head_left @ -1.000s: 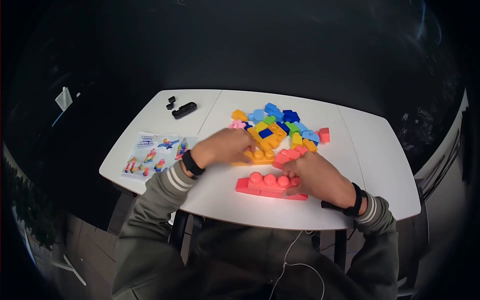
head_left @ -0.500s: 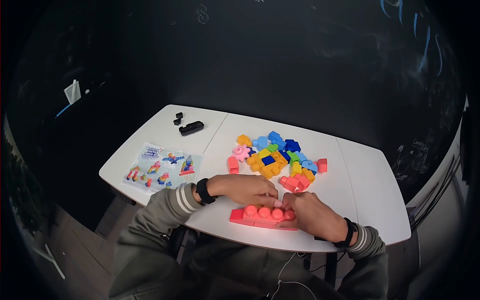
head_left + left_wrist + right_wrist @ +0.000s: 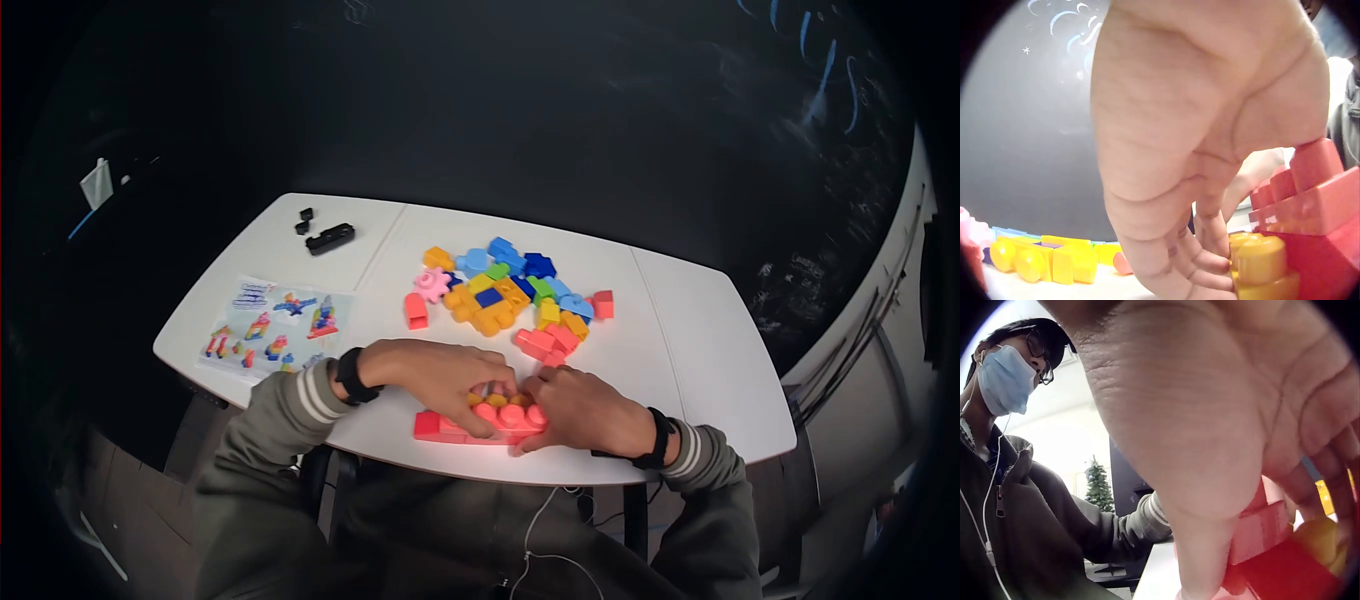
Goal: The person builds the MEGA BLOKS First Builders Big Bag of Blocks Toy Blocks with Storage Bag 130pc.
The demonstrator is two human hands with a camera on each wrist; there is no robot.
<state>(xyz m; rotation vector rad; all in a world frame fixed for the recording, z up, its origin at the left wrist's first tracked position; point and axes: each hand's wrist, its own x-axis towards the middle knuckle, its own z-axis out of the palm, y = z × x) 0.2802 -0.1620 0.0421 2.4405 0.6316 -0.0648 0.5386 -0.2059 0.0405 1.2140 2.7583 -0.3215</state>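
A row of joined coral-red building blocks (image 3: 430, 427) lies near the table's front edge, with rounded studs on its upper block. Right behind it sits a yellow building block (image 3: 1263, 259), its studs showing in the left wrist view. My left hand (image 3: 440, 383) grips across both, thumb on the red front and fingers curled at the yellow block's far side. My right hand (image 3: 595, 412) holds the right end of the red row, thumb in front and fingers behind. In the right wrist view, the red blocks (image 3: 1291, 575) are partly hidden by the palm.
Several loose blocks in yellow, blue and green (image 3: 490, 300) lie in a pile beyond the hands. A coral block (image 3: 415, 311) stands to its left, more coral blocks (image 3: 548, 343) nearer me. A picture sheet (image 3: 270, 325) and a black object (image 3: 330, 239) lie at the left.
The left hand has brought the yellow block from in front of the pile to behind the red row, and its thumb has come over to the red front. The head view has shifted.
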